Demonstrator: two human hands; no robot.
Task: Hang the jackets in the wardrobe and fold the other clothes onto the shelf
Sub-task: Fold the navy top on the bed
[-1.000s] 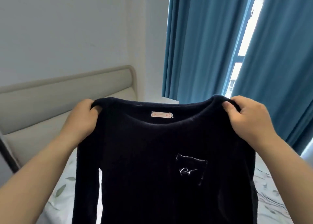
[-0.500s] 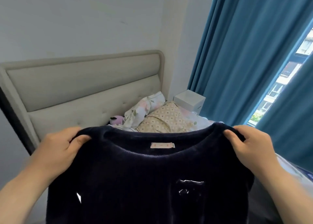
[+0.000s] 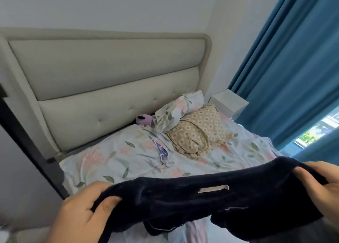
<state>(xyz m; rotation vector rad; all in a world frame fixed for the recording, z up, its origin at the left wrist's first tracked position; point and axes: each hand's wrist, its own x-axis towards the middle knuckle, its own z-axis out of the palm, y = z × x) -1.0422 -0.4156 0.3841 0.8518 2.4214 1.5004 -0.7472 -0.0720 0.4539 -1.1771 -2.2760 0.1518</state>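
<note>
Left hand [image 3: 80,211] and right hand [image 3: 319,185] each grip a shoulder of the dark sweater [image 3: 192,202] over the bed [image 3: 113,162]; neck label [image 3: 213,189] unreadable

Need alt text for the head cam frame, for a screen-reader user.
The left hand and right hand grip a dark navy sweater by its shoulders, held low in front of a bed with floral sheets. Two pillows lie near a beige padded headboard; blue curtains hang on the right.

Dark navy knit top [image 3: 211,202] (pale neck label showing) held spread above bed.
</note>
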